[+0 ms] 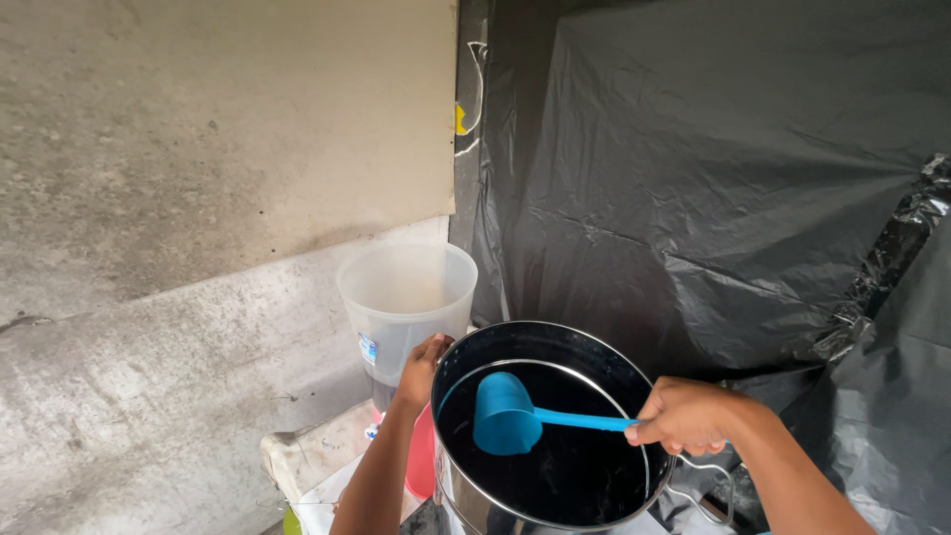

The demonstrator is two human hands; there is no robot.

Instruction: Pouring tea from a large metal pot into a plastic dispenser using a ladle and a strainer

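Observation:
A large steel pot (495, 500) holds dark liquid. My right hand (688, 414) grips the handle of a blue plastic ladle (505, 414), whose cup hangs inside the pot, above the dark liquid. My left hand (421, 369) rests on the pot's left rim, by its side handle. Just behind that hand stands a clear plastic bucket (406, 297) with a little dark liquid at its bottom.
A grey concrete wall fills the left side. Black plastic sheeting (713, 178) hangs behind and right of the pot. A red object (421, 466) sits between bucket and pot. A whitish ledge (317, 456) lies below the bucket.

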